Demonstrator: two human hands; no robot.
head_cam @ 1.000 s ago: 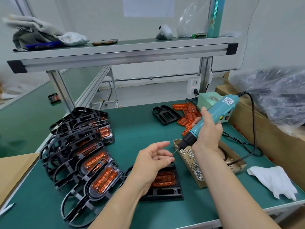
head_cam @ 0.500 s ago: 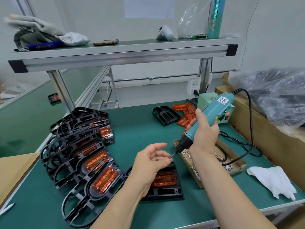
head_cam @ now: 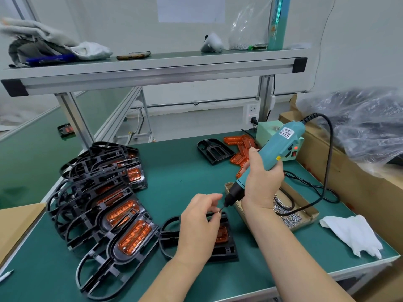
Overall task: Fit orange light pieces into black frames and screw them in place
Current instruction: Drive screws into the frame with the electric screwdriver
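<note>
**Q:** Head view. Report the right hand.
**A:** My right hand (head_cam: 261, 182) is clamped around the barrel of the teal electric screwdriver (head_cam: 281, 144), with the thumb lying up along the body. The tool is tilted, bit end down and to the left, cord end up and to the right. A red lamp is lit on its side.

**Q:** Report the left hand.
**A:** My left hand (head_cam: 200, 223) has thumb and forefinger pinched together at the bit tip on a small metal piece (head_cam: 219, 211). It is too small to identify further. The other fingers are curled.

**Q:** Locate the workpiece.
**A:** The black frame (head_cam: 224, 251) lies flat on the green bench mat (head_cam: 185, 175), below both hands and partly hidden by my left one. An orange light piece (head_cam: 222, 233) sits in its recess. The bit tip is over the frame's far edge. I cannot tell whether they touch.

**Q:** List the surrounding items.
**A:** To the left is an overlapping row of fitted frames (head_cam: 104, 210). At the back, an empty frame (head_cam: 214, 150) lies just beside a heap of loose orange pieces (head_cam: 236, 140). A cardboard tray (head_cam: 310, 211) holding screws (head_cam: 290, 221) sits by my right wrist, and the screwdriver cord crosses it. A white cloth (head_cam: 353, 234) lies near the front right edge.
</note>
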